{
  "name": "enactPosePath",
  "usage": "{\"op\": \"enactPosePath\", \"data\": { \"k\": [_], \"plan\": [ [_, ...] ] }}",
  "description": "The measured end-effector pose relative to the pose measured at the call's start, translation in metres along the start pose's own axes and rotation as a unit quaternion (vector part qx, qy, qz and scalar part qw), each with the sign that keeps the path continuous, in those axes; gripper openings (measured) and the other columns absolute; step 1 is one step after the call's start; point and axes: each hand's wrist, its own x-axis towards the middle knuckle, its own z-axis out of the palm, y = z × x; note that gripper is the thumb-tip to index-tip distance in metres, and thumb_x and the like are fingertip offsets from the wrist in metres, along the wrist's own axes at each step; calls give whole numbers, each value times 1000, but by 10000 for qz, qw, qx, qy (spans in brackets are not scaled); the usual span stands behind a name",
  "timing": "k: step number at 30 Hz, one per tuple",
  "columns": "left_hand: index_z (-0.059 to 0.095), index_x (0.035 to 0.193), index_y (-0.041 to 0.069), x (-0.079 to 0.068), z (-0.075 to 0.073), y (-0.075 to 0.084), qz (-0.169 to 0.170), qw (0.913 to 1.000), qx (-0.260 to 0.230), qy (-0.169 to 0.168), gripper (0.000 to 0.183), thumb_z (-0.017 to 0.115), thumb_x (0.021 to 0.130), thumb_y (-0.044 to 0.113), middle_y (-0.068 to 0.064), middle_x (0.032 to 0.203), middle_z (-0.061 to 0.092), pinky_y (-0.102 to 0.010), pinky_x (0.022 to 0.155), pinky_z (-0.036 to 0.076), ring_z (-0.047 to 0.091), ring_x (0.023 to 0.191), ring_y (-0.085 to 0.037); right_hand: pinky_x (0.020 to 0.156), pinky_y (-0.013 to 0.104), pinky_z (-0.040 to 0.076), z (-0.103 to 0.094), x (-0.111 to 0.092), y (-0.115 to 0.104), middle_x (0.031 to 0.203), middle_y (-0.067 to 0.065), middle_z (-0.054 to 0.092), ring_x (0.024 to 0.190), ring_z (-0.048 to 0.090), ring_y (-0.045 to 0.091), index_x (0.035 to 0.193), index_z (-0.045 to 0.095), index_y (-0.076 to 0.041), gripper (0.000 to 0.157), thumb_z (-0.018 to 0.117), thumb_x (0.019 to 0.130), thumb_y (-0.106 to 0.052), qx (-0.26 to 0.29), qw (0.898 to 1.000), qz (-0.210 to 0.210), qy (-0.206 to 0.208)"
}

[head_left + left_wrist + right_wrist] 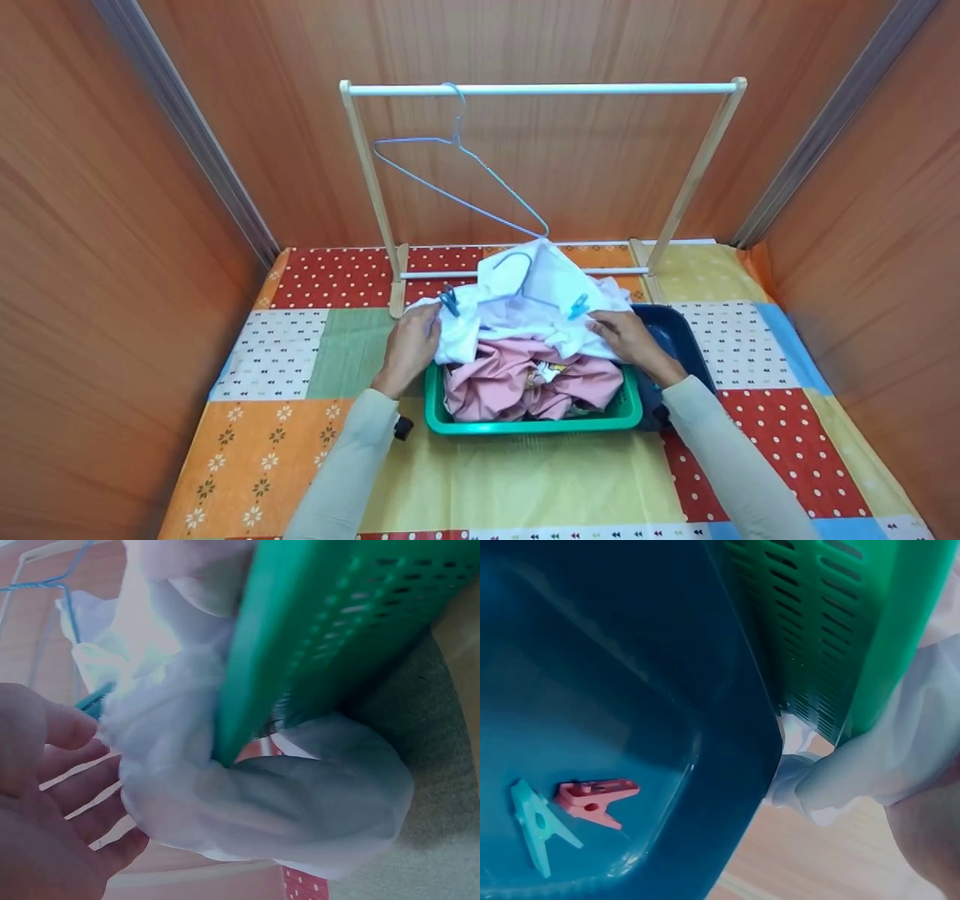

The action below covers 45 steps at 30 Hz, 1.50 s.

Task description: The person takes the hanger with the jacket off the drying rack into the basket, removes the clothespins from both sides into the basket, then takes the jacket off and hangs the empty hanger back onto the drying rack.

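A white garment (546, 270) lies heaped over the back of a green basket (525, 428), on top of pink cloth (495, 382). Out of it rises the hook of a hanger (529, 264). A dark blue clothespin (449, 300) sits at the garment's left and a light blue clothespin (577, 306) at its right. My left hand (412, 341) touches the left side of the garment, its fingers (82, 780) loosely extended in the left wrist view. At the right side, just below the light blue clothespin, my right hand (630, 339) rests extended fingers on the cloth.
Behind the basket stands a rack (600, 88) with a bare blue hanger (487, 214) on its bar. Right of the basket is a dark blue tub (671, 330), holding a pink clothespin (596, 800) and a turquoise clothespin (540, 825). Wooden panels (97, 262) enclose the patchwork-covered table.
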Motion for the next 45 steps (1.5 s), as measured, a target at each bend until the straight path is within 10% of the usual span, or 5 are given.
{"op": "enactPosePath", "data": {
  "k": [16,36,45],
  "plan": [
    [78,112,3,-7,11,-11,-164,9995,-63,259,17,69,98,8,-13,109,76,-49,91,55,68,104,-31,93,58,52,2,0,-3,117,22,72,108,68,40,118,73,4,22,63,101,-6,46,9999,116,58],
    [77,118,4,-10,17,-3,-427,9988,-48,216,22,69,99,10,-13,111,75,-50,91,56,68,102,-31,105,61,36,-21,1,-48,129,21,63,123,52,41,127,71,-5,44,80,90,-27,-1233,9870,824,626],
    [78,116,5,-8,14,-3,-396,9987,90,302,20,69,99,9,-13,108,76,-51,89,56,69,101,-31,106,59,43,-29,11,-56,130,18,66,124,59,39,137,62,-1,45,73,96,-15,-664,9961,20,580]
  ]
}}
